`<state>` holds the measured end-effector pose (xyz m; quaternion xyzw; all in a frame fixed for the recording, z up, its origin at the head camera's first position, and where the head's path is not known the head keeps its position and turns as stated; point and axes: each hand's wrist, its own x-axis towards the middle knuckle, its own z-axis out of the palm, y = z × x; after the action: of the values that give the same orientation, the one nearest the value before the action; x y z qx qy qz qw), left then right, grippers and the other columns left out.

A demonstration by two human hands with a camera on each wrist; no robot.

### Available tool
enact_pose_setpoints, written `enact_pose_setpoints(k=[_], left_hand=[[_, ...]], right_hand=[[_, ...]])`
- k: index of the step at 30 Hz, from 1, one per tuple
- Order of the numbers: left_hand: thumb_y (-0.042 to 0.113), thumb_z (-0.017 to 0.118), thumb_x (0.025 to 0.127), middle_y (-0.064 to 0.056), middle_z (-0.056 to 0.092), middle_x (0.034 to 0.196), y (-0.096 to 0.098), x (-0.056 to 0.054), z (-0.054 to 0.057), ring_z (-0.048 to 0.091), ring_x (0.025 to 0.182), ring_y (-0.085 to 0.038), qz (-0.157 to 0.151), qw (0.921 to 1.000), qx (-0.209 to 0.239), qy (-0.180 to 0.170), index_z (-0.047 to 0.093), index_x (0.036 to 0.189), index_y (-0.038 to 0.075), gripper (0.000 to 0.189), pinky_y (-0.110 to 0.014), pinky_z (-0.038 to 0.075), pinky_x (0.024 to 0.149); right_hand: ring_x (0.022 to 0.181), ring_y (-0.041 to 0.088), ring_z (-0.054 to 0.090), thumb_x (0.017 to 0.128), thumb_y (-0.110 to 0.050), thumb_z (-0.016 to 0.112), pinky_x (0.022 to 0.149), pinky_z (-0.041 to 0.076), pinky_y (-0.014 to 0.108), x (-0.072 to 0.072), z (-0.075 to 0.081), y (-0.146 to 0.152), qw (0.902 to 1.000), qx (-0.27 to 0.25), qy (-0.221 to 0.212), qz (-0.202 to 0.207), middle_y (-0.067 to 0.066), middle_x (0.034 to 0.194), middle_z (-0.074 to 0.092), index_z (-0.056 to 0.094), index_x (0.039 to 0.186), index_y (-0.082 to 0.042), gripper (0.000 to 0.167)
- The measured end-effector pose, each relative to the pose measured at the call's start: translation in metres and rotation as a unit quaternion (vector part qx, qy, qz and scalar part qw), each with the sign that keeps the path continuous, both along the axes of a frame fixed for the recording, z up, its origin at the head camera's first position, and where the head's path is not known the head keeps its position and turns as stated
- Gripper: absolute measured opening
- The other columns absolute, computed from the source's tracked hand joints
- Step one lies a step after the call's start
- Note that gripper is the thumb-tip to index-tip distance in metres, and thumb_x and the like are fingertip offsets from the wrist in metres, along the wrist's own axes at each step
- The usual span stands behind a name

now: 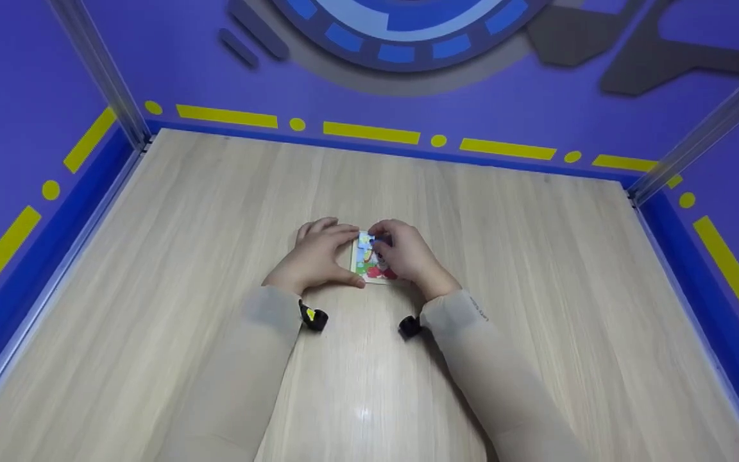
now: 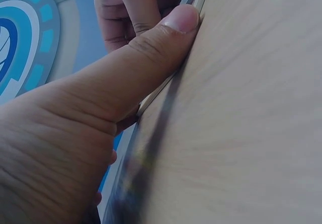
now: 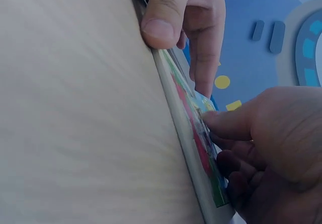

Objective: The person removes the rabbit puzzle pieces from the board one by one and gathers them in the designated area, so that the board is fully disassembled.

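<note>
A small jigsaw puzzle board (image 1: 376,280) with a pale rim and a bright picture lies flat on the wooden table. My left hand (image 1: 321,253) spans its left side, thumb at the near edge and index fingertip at the far corner, holding the board between them. Over the board, my right hand (image 1: 411,253) pinches a light blue puzzle piece (image 3: 203,103) between thumb and curled fingers. That piece stands tilted near the far left of the picture. The right hand hides the board's right part. Red and green printing (image 3: 193,138) shows along the near side.
The wooden table (image 1: 363,359) spreads around both hands. Purple-blue panels (image 1: 356,96) with yellow dashes wall it in at the back and sides, joined by metal posts (image 1: 103,70). A black wrist camera (image 1: 314,317) sits at the left cuff, another camera (image 1: 410,327) at the right.
</note>
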<state>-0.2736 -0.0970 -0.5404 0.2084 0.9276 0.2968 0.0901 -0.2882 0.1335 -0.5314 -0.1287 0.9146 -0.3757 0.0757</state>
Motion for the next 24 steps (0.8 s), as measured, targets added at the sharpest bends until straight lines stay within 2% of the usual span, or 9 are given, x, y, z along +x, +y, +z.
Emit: enact_pose_setpoints(k=[4,9,14,19,24], left_hand=[[0.064,0.100,0.077,0.000,0.051,0.178,-0.001,0.001,0.000,0.024,0.176,-0.033,0.000,1.0000,0.001,-0.002,0.055,0.169,0.019,0.112,-0.061,0.008,0.143],[0.064,0.100,0.078,0.001,0.050,0.179,0.000,0.002,-0.001,0.024,0.176,-0.033,-0.003,1.0000,-0.001,-0.003,0.055,0.170,0.019,0.112,-0.061,0.008,0.143],[0.065,0.099,0.078,0.001,0.050,0.179,0.001,0.002,-0.001,0.024,0.176,-0.033,-0.006,1.0000,-0.006,0.000,0.054,0.170,0.020,0.112,-0.062,0.008,0.143],[0.066,0.099,0.078,0.000,0.050,0.179,0.001,0.001,-0.001,0.024,0.176,-0.034,-0.007,0.9999,-0.009,0.001,0.054,0.170,0.019,0.112,-0.062,0.009,0.143],[0.065,0.100,0.075,0.000,0.051,0.179,0.000,0.001,-0.002,0.024,0.176,-0.033,0.003,1.0000,-0.006,0.003,0.055,0.169,0.019,0.114,-0.061,0.009,0.144]], right_hand=[[0.111,0.027,0.072,0.111,-0.015,0.072,0.104,0.061,0.048,0.000,0.003,0.001,0.9999,0.013,-0.004,0.001,0.012,0.127,0.078,0.075,0.136,-0.007,0.027],[0.120,0.029,0.074,0.105,-0.017,0.081,0.110,0.061,0.050,0.001,0.004,0.003,0.9997,0.014,-0.019,0.010,0.014,0.133,0.076,0.074,0.140,-0.006,0.037],[0.115,0.030,0.071,0.109,-0.015,0.076,0.107,0.061,0.050,0.003,0.003,0.003,0.9991,0.036,0.002,0.021,0.014,0.131,0.074,0.074,0.140,-0.006,0.033],[0.119,0.029,0.070,0.113,-0.018,0.070,0.111,0.059,0.049,0.001,0.005,0.003,0.9973,0.069,0.005,0.026,0.013,0.136,0.071,0.071,0.145,-0.006,0.033],[0.122,0.029,0.071,0.114,-0.017,0.068,0.108,0.061,0.048,-0.004,0.013,0.009,0.9990,0.037,-0.023,0.011,0.013,0.140,0.069,0.069,0.145,-0.007,0.032]])
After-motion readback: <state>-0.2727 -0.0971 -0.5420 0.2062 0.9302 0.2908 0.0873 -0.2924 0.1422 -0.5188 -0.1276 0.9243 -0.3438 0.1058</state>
